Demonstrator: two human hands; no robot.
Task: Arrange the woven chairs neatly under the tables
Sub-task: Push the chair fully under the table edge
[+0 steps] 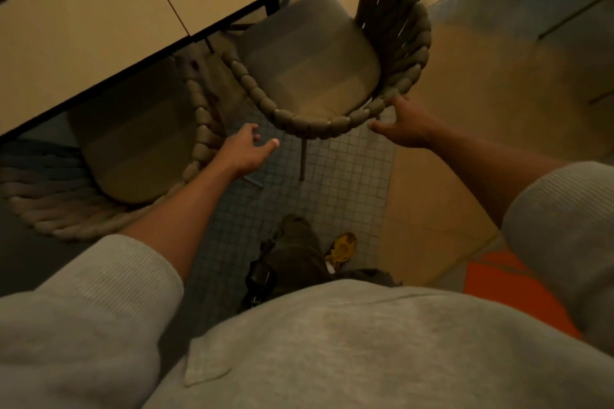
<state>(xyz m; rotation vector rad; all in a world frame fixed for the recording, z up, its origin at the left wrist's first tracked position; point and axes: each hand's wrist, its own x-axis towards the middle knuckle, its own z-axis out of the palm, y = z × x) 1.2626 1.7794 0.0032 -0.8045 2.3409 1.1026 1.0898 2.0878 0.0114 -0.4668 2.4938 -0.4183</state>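
Observation:
A woven chair (pixel 309 63) with a grey seat cushion and a braided rim stands half under the pale table (pixel 99 20), turned at an angle. My right hand (pixel 403 123) is at its rim on the right, fingers spread, touching the braid. My left hand (pixel 246 149) hovers open just below the rim's left curve, apart from it. A second woven chair (pixel 139 136) sits to the left, its front tucked under the table edge.
The table's dark edge (pixel 199 33) runs diagonally across the top left. Small square floor tiles (pixel 339 176) lie under the chair, with larger tan tiles (pixel 465 129) to the right. My legs and a yellow shoe (pixel 342 247) are below.

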